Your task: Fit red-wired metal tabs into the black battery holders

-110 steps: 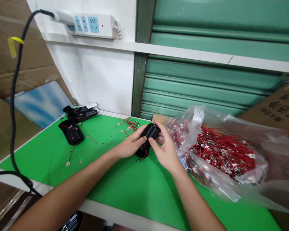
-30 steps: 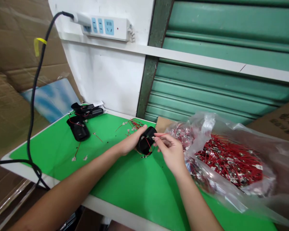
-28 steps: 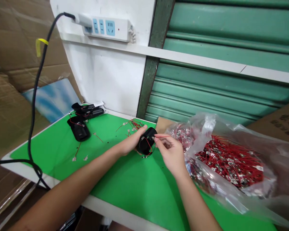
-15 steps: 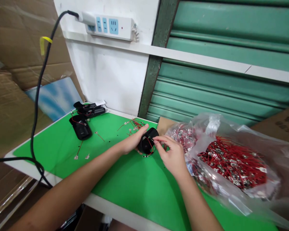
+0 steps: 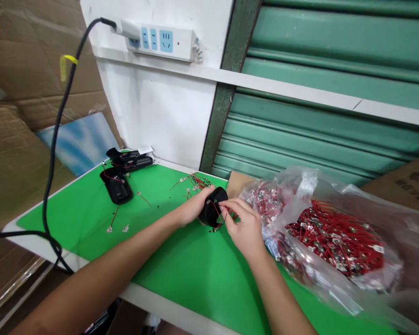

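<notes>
My left hand is closed around a black plastic housing, held up over the green table mat. Thin red and black wires loop out of the housing's face. My right hand pinches at the housing's right side, where the wires come out; what lies between its fingertips is too small to name. Just beyond the left hand is a small pile of red wires with metal contacts. More black housings with red wires lie at the far left of the mat.
On the right sits a clear plastic bag full of red wires with metal contacts. A few loose contacts lie on the green mat. A black cable hangs at left from a power strip. A green shutter stands behind.
The housing has turned slightly in my left hand. My right fingertips have shifted a little left and down along it, and the wires sit differently.
</notes>
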A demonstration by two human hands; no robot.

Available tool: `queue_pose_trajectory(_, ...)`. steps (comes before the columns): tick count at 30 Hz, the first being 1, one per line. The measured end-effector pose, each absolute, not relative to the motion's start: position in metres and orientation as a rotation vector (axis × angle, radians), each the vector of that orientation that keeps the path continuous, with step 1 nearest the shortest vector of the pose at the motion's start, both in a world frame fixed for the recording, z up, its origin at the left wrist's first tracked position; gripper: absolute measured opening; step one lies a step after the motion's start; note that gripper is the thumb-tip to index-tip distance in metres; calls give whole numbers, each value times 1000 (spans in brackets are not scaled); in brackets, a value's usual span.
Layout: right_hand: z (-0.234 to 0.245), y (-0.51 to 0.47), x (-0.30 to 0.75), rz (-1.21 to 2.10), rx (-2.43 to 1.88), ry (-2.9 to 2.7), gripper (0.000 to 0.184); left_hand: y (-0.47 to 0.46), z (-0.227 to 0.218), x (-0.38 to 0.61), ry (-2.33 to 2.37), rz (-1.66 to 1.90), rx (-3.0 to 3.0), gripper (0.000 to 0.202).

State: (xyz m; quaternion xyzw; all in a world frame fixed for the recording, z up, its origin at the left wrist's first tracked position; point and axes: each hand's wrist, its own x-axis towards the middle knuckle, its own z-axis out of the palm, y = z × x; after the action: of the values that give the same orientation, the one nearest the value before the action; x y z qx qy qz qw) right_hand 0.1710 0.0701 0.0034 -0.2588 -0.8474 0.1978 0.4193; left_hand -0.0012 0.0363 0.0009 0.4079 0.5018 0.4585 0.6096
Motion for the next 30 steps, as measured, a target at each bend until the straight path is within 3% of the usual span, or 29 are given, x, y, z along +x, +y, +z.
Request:
queue_pose_trajectory(3, 4, 70, 171, 512, -643, -2122, 23, 37, 2, -1, 1182, 1188, 1029, 41)
queue_pose_trajectory(5, 5, 70, 172, 565, -648, -2080, 24, 35, 6, -2, 1202, 1212, 1108, 35)
queue_pose_trajectory(8, 5, 70, 171, 730, -730, -1906, 30, 33, 9, -4, 1153, 1205, 1176, 47)
queue_pose_trajectory(11, -1, 72, 168, 990, -820, -1743, 55, 32, 6, -6, 1113, 1202, 1249, 53)
queue_pose_trajectory(13, -5, 72, 166, 1130, -831, -1704, 62, 32, 3, -6, 1104, 1200, 1329, 53)
queue_pose_trajectory(30, -15, 61, 160, 1048, -873, -1787, 62, 26, 4, 0, 1178, 1189, 1584, 55)
